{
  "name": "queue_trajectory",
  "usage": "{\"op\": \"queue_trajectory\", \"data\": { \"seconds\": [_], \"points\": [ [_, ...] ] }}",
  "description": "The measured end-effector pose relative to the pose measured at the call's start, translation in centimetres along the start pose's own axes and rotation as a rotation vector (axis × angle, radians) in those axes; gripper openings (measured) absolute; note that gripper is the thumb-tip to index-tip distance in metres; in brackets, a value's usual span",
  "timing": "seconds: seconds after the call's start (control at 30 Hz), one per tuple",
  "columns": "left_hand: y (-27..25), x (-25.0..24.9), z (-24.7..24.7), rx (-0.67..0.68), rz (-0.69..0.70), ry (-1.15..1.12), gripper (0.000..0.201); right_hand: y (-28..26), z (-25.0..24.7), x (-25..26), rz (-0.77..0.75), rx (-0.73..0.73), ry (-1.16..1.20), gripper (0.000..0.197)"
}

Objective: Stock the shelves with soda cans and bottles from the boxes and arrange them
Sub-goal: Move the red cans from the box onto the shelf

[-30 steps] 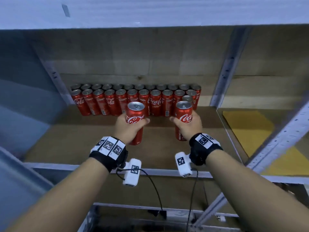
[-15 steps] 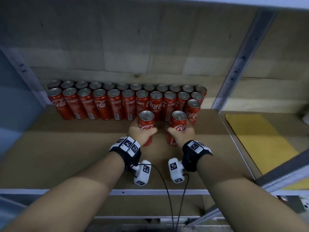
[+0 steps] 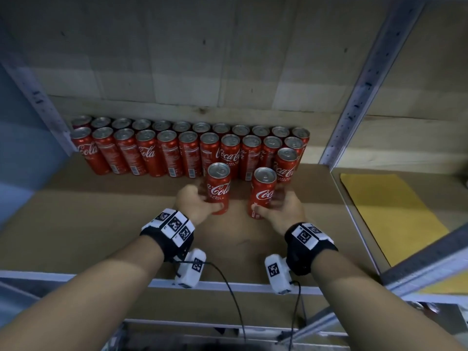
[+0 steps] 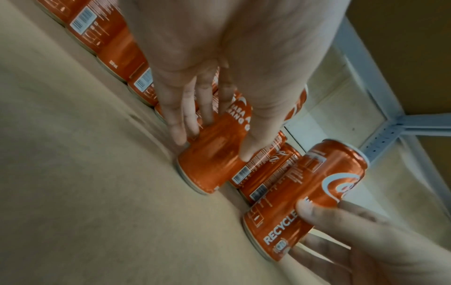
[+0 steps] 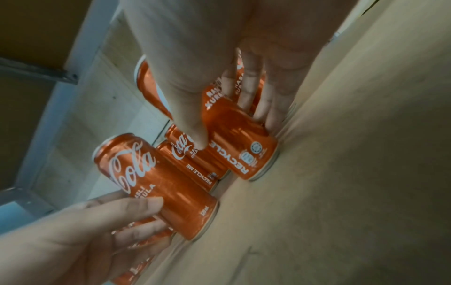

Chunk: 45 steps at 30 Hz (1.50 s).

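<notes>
Here the left hand (image 3: 196, 203) grips a Coca-Cola can (image 3: 218, 188) and the right hand (image 3: 283, 211) grips another reading "RECYCLE" (image 3: 262, 192), both upright just before the stocked rows (image 3: 177, 150); small print blurs.

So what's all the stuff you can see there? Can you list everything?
Back row cans: twelve, red with silver tops, against the back wall.
Second row cans: eleven, red, right in front of the back row.
Lone can: one, red, front of the rows at the right end.
Left can: one, red, standing on the shelf, gripped by the left hand.
Right can: one, red, standing on the shelf, gripped by the right hand.
Shelf board: one, brown, under all the cans.
Metal post: one, pale grey, right of the cans.
Yellow sheet: one, next bay on the right.
Left hand: wrist band with black-and-white markers.
Right hand: same band.
</notes>
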<state>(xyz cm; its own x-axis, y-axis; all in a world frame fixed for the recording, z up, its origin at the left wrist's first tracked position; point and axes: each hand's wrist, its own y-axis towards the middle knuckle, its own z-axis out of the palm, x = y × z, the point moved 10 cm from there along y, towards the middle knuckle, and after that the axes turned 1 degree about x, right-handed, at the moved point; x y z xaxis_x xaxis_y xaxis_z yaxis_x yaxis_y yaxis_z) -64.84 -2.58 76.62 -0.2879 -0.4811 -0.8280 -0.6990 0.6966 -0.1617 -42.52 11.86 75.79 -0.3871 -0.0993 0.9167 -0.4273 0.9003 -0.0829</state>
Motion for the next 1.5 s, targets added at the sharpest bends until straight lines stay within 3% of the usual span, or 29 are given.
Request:
{"op": "queue_trajectory", "data": {
  "seconds": [0.17, 0.33, 0.53, 0.87, 1.0, 1.13, 1.27, 1.37, 1.5],
  "points": [
    [0.4, -0.2, -0.1, -0.027, 0.027, 0.037, 0.039, 0.7, -0.1, -0.3, 0.01, -0.002, -0.007, 0.058],
    [1.8, -1.3, 2.3, 0.021, 0.094, -0.061, 0.063, 2.3, 0.2, -0.4, 0.037, -0.097, 0.047, 0.054],
    [4.2, -2.8, 4.6, 0.097, 0.097, -0.136, 0.065, 4.1, 0.2, -0.5, 0.146, -0.153, 0.11, 0.051],
    [6.1, -2.7, 5.9, -0.027, 0.103, -0.166, 0.061, 4.6, 0.5, -1.9, 0.203, -0.244, 0.292, 0.037],
    [5.7, -2.7, 6.0, -0.015, 0.099, -0.084, 0.074, 3.3, -1.3, -2.2, 0.144, -0.327, 0.311, 0.03],
    [3.9, -4.1, 7.9, 0.134, 0.095, 0.04, 0.101, 2.5, -4.1, -2.1, 0.088, -0.4, 0.229, 0.045],
    [4.1, -5.5, 6.9, -0.017, 0.153, 0.114, 0.1, 3.4, -4.5, -1.4, 0.077, -0.311, 0.244, 0.05],
    [4.9, -5.6, 6.5, -0.09, 0.137, 0.171, 0.114, 4.3, -4.3, -0.8, 0.082, -0.294, 0.148, 0.046],
    [4.8, -5.8, 6.6, -0.117, 0.127, 0.148, 0.097, 4.5, -4.2, -0.5, 0.099, -0.311, 0.11, 0.048]
  ]
}}
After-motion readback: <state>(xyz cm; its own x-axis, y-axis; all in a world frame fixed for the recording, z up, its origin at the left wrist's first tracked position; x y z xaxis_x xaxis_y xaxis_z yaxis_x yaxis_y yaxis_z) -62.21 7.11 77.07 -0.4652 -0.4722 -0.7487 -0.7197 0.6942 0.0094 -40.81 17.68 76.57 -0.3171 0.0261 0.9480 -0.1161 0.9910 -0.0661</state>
